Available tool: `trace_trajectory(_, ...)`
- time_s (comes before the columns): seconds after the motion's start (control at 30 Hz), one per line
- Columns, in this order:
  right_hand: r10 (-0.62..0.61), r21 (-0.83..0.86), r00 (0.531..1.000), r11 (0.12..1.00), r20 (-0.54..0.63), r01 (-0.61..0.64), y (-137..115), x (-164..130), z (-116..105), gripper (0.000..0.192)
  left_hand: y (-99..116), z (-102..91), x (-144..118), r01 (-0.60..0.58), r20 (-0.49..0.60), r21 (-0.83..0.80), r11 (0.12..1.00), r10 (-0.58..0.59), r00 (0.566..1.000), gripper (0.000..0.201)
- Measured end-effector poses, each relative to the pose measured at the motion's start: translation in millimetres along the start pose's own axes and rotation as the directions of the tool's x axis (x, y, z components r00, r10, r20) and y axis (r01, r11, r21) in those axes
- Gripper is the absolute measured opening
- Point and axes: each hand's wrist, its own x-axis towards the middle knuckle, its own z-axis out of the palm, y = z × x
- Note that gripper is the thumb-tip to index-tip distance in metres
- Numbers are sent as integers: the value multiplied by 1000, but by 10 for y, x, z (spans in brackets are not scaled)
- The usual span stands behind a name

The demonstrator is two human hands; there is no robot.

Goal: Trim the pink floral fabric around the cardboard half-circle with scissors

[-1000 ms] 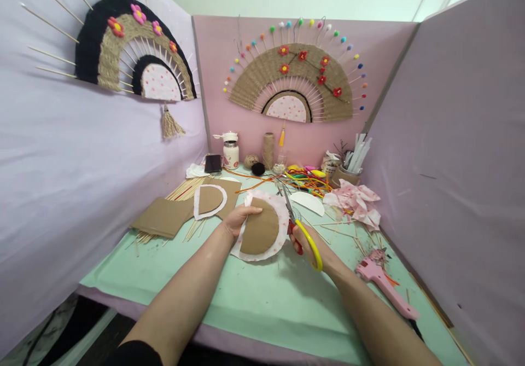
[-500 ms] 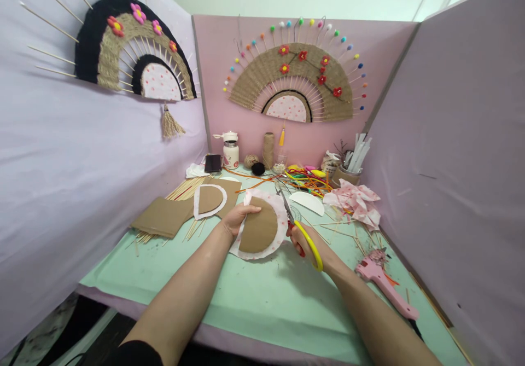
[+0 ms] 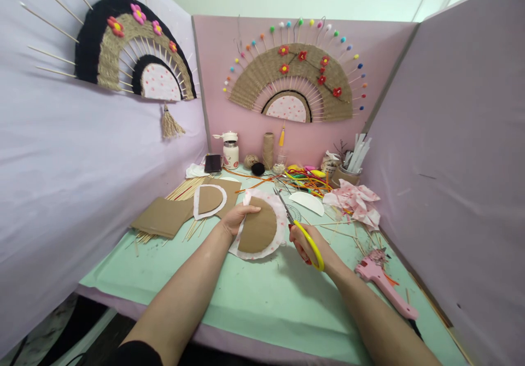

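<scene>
The left hand (image 3: 237, 218) pinches the left edge of a brown cardboard half-circle (image 3: 257, 229) that lies on a round piece of white cloth with pink dots (image 3: 280, 218), and it holds both just above the green surface (image 3: 262, 295). The right hand (image 3: 305, 243) is wrapped tight around the yellow handles of the scissors (image 3: 301, 232). The scissor blades point up and away, and they sit right at the right edge of the dotted cloth. To the left lies another half-circle with a white rim (image 3: 209, 201) on flat brown cardboard pieces (image 3: 164, 216), with thin wooden sticks (image 3: 186, 189) under them. To the right lies a white half-circle (image 3: 307, 202), then a heap of crumpled pink dotted cloth (image 3: 356, 199). A pink glue gun (image 3: 385, 284) lies near the right arm. Further back stand a white bottle (image 3: 231, 151), a spool of twine (image 3: 268, 150) and a cup of white sticks (image 3: 353, 163). Two woven fans (image 3: 293, 81) hang on the walls
</scene>
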Motion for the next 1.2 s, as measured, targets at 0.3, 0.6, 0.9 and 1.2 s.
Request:
trace_trajectory(0.3,-263,-44,963,963,66,266,210,79,5,61,22,21,-20,14,-48,2,1000,-14,999,27)
trace_trajectory(0.6,-298,-122,951,944,83,307,185,68,-17,57,15,11,-11,15,-46,-1,1000,-15,999,25)
trace_trajectory(0.9,-268,-117,958,953,104,279,170,45,-22,57,63,63,-29,-63,107,-30,998,65,992,58)
trace_trajectory(1.2,-260,-110,962,957,84,269,158,34,-12,55,71,-3,-12,-3,9,-89,996,4,1000,42)
